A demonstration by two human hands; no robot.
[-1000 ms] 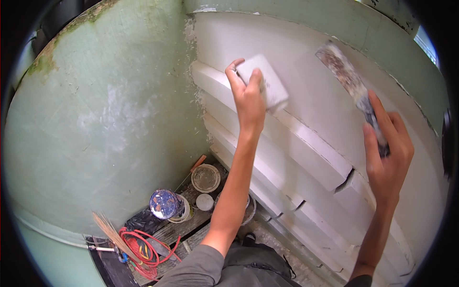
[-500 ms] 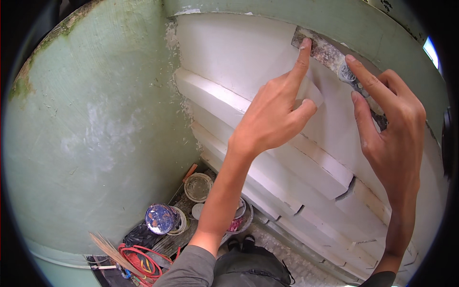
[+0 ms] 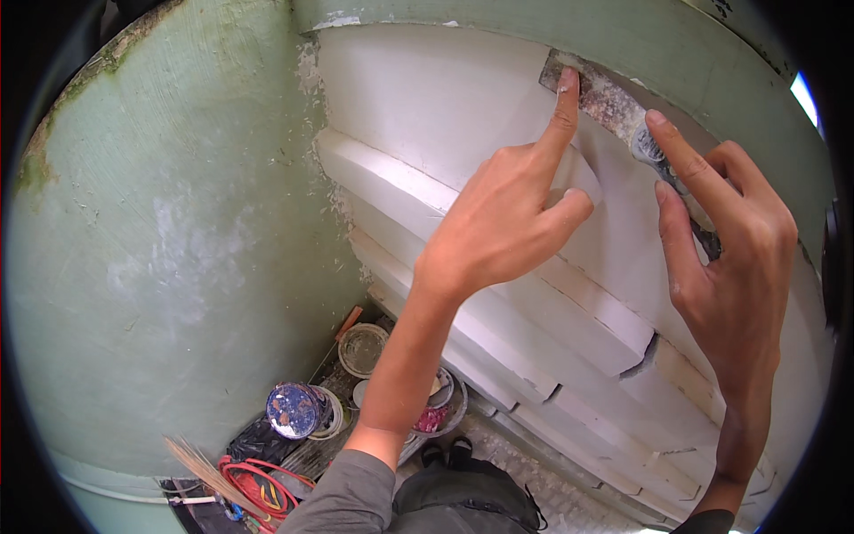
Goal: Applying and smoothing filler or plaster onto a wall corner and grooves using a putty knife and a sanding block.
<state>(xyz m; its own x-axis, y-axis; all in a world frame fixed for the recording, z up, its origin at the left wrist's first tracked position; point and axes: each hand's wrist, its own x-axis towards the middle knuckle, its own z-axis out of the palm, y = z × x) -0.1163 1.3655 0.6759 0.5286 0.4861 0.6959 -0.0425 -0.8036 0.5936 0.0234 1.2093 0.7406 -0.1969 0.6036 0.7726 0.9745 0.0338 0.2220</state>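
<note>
A putty knife (image 3: 614, 103) with a worn, plaster-spotted blade lies nearly flat against the white wall panel, just below the green upper band. My right hand (image 3: 731, 222) grips its dark handle, index finger and thumb along the near end. On the far end of the blade rests the stretched index fingertip of my left hand (image 3: 498, 214). That hand's thumb points off to the right, while its other fingers are curled out of sight. Below the hands, the white wall (image 3: 391, 80) steps down in raised ledges (image 3: 382, 169) with chipped edges and gaps.
A green wall (image 3: 178, 249) with a pale smear meets the white panel at a rough, flaking corner. On the floor stand a blue-topped paint bucket (image 3: 294, 410), a round tub (image 3: 362, 350) and a basin (image 3: 436, 416). Red hose (image 3: 240, 476) and a straw broom (image 3: 200, 463) lie lower left.
The view has shifted slightly. Both hands and the putty knife keep nearly the same place on the panel.
</note>
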